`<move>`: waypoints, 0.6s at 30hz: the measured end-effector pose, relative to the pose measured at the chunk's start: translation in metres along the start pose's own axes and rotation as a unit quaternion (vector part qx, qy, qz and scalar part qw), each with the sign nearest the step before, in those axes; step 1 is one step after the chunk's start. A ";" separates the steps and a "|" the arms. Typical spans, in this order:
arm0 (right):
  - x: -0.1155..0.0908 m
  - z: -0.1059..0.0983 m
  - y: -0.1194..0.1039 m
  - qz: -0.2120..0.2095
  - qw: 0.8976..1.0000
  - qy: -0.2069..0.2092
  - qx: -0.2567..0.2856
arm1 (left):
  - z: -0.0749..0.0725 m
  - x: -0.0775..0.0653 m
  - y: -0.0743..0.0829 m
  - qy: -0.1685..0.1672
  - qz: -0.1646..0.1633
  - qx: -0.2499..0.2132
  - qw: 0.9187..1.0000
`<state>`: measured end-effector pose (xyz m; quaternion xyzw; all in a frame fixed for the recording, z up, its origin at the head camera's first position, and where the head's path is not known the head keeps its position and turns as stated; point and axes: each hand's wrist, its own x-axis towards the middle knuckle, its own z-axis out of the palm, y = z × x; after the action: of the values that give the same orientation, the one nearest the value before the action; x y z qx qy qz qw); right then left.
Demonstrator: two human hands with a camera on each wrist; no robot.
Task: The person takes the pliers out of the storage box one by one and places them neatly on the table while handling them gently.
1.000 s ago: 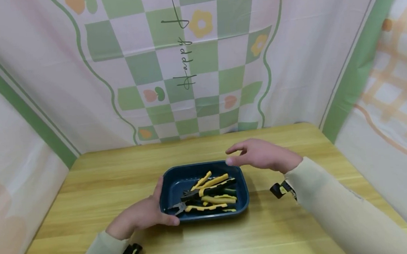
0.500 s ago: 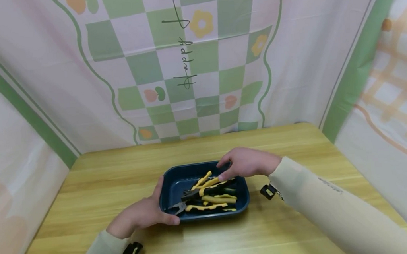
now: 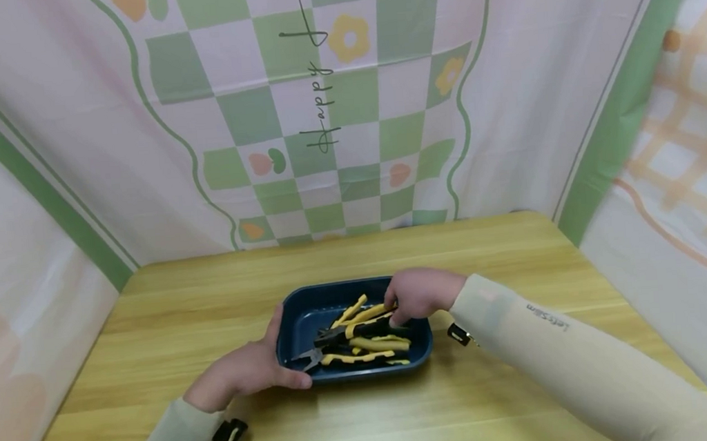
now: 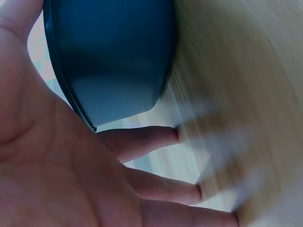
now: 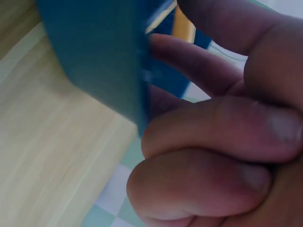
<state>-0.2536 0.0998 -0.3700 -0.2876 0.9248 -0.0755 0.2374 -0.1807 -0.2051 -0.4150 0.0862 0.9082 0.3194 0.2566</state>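
A dark blue rectangular tray holds several pliers with black and yellow handles, piled with their handle ends to the right. My left hand lies against the tray's left end, thumb along the near side and fingers spread straight. In the left wrist view its fingertips touch the table beside the tray wall. Over the tray's right rim my right hand reaches in, thumb and index finger round the handle end of the upper pliers. The right wrist view shows its other fingers curled outside the tray; the fingertips' contact is partly hidden.
The tray stands on a light wooden table. Behind the table hangs a green and white checked curtain, with printed cloth at both sides. Black wrist cameras sit under the sleeves.
My right hand has come down and left from above the tray's far right corner, and its thumb and index finger are now at the pliers' handles. My left hand and the tray stay put.
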 end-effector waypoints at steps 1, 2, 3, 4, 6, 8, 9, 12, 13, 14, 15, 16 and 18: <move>0.001 0.001 0.000 -0.003 1.000 -0.001 -0.010 | 0.000 0.000 0.000 0.000 -0.001 0.001 1.000; 0.002 0.002 0.000 -0.008 1.000 -0.001 -0.021 | -0.001 0.000 0.001 0.001 -0.001 0.001 1.000; 0.002 0.003 0.000 -0.009 1.000 -0.001 -0.030 | -0.001 -0.001 0.001 0.000 -0.002 0.003 1.000; 0.002 0.004 0.000 -0.013 0.999 0.000 -0.037 | -0.001 -0.001 0.001 0.001 -0.003 0.005 1.000; 0.003 0.005 0.000 -0.017 0.999 0.000 -0.048 | -0.001 -0.001 0.002 0.001 -0.005 0.008 1.000; 0.002 0.005 -0.001 -0.020 0.998 -0.004 -0.054 | -0.002 -0.002 0.002 0.000 -0.006 0.008 1.000; 0.002 0.005 -0.002 -0.019 0.998 -0.007 -0.055 | -0.002 -0.002 0.002 0.000 -0.005 0.007 1.000; 0.002 0.006 -0.004 -0.027 0.997 -0.020 -0.067 | -0.002 -0.002 0.002 0.001 -0.002 0.006 1.000; 0.002 0.006 -0.004 -0.032 0.997 -0.024 -0.073 | -0.002 -0.002 0.002 0.002 -0.001 0.005 1.000; 0.001 0.007 -0.005 -0.037 0.996 -0.028 -0.077 | -0.002 -0.002 0.003 0.003 -0.001 0.004 1.000; 0.001 0.007 -0.006 -0.045 0.995 -0.035 -0.081 | -0.002 -0.002 0.003 0.003 -0.001 0.006 1.000; 0.001 0.008 -0.007 -0.055 0.994 -0.042 -0.084 | -0.002 -0.002 0.003 0.003 -0.002 0.006 1.000; -0.001 0.008 -0.008 -0.075 0.992 -0.052 -0.085 | -0.002 -0.002 0.003 0.004 -0.004 0.012 1.000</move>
<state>-0.2451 0.0936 -0.3749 -0.3783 0.8903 0.0007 0.2534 -0.1800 -0.2041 -0.4110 0.0846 0.9133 0.3075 0.2533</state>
